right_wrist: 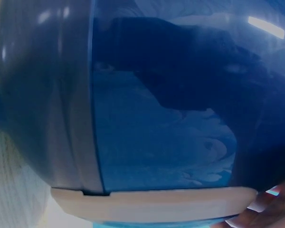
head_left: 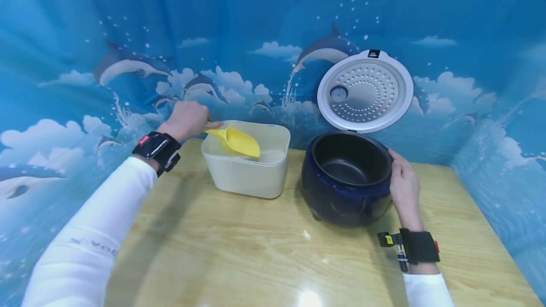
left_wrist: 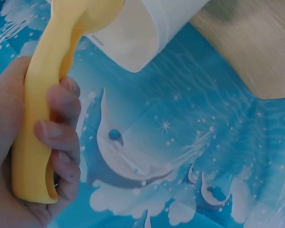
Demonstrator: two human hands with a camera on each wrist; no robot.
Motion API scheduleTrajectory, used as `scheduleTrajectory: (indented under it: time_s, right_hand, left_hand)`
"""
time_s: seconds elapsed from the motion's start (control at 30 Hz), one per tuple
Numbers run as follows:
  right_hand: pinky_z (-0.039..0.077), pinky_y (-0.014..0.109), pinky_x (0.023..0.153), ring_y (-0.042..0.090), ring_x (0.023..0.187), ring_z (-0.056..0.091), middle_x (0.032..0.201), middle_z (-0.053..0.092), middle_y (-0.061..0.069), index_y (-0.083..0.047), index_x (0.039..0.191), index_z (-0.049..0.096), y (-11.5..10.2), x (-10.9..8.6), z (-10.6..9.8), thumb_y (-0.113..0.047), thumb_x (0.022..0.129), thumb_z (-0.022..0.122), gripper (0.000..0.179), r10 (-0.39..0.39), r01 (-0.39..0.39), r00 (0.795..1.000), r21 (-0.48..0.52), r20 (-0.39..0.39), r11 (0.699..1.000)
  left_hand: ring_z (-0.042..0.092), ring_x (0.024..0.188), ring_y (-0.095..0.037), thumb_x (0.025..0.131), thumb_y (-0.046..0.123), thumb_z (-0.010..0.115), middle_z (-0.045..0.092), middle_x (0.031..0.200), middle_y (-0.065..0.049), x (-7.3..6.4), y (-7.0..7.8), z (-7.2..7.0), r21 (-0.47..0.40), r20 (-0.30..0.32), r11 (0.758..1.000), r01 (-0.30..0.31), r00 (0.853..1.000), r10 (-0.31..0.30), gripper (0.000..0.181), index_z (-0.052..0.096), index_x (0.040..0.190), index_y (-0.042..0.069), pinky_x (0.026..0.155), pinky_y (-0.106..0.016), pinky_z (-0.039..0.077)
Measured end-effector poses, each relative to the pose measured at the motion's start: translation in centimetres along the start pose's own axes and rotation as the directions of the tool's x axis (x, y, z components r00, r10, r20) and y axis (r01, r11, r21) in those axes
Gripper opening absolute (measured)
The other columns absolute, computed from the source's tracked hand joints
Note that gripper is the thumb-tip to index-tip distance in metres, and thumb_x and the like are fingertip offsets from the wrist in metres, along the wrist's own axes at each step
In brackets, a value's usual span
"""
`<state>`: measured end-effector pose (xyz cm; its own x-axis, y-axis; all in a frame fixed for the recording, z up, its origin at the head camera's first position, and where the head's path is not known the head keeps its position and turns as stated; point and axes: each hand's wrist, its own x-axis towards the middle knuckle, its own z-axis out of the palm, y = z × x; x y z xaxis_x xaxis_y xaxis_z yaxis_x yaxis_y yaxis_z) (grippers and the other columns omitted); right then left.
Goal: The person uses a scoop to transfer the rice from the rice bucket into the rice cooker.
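In the head view my left hand [head_left: 189,120] grips the handle of a yellow scoop [head_left: 240,142]. The scoop's bowl tilts over the opening of a cream-coloured bin [head_left: 245,176], where some white grains [head_left: 273,156] show, looking like rice. Close up in the left wrist view, fingers curl round the scoop handle [left_wrist: 35,123]. A dark blue rice cooker [head_left: 341,207] stands right of the bin, its lid [head_left: 366,91] raised and its dark inner pot [head_left: 345,167] visible. My right hand [head_left: 404,184] rests against the cooker's right side near the rim; its fingers are mostly out of the right wrist view.
Bin and cooker stand side by side towards the back of a wooden table [head_left: 239,245]. Behind and beside the table hangs a blue backdrop [head_left: 239,22] printed with dolphins. The raised lid stands up close to the backdrop.
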<state>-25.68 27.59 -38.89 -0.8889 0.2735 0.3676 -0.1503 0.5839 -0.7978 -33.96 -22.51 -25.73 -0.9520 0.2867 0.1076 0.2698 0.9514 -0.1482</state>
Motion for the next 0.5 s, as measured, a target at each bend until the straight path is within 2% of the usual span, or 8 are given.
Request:
scheduleTrajectory:
  time_s: [0.17, 0.27, 0.4, 0.5]
  right_hand:
    - [0.027, 0.055, 0.117, 0.041, 0.144, 0.037, 0.152, 0.047, 0.021, 0.0, 0.146, 0.052, -0.1, 0.0, 0.1, -0.023, 0.11, 0.028, 0.048, -0.018, 0.018, 1.0, -0.007, -0.01, 1.0]
    - [0.027, 0.055, 0.116, 0.042, 0.143, 0.038, 0.151, 0.047, 0.023, 0.001, 0.145, 0.052, -0.1, 0.0, 0.3, -0.021, 0.11, 0.028, 0.048, -0.031, 0.03, 0.999, -0.018, -0.009, 0.999]
    - [0.027, 0.055, 0.116, 0.041, 0.143, 0.038, 0.151, 0.048, 0.022, 0.001, 0.144, 0.053, 0.1, 0.0, 0.4, -0.021, 0.11, 0.028, 0.048, -0.02, 0.02, 1.0, -0.022, -0.015, 1.0]
    - [0.027, 0.055, 0.116, 0.04, 0.143, 0.038, 0.151, 0.048, 0.02, 0.0, 0.144, 0.054, 0.3, 0.0, 0.3, -0.022, 0.11, 0.028, 0.048, -0.006, 0.005, 1.0, -0.02, -0.028, 1.0]
  left_hand:
    - [0.034, 0.05, -0.014, 0.1, 0.054, 0.057, 0.03, 0.053, 0.004, 1.4, 0.3, 1.2, -0.03, 0.105, 0.999, -0.032, 0.994, 0.035, 0.06, 0.053, 0.055, 0.014, 0.056, -0.03, 0.03]
    - [0.04, 0.052, -0.016, 0.101, 0.054, 0.055, 0.037, 0.054, 0.002, 1.9, 0.5, 2.3, -0.073, 0.161, 0.997, -0.022, 0.986, 0.034, 0.058, 0.057, 0.061, 0.012, 0.06, -0.032, 0.035]
    - [0.05, 0.06, -0.02, 0.101, 0.053, 0.055, 0.05, 0.062, -0.002, 2.6, 0.8, 3.9, -0.151, 0.2, 0.988, 0.02, 0.98, 0.011, 0.054, 0.063, 0.071, 0.009, 0.066, -0.034, 0.04]
    - [0.052, 0.061, -0.021, 0.102, 0.052, 0.054, 0.057, 0.067, -0.005, 3.1, 1.2, 5.1, -0.202, 0.215, 0.979, 0.015, 0.976, 0.03, 0.052, 0.063, 0.073, 0.009, 0.065, -0.034, 0.04]
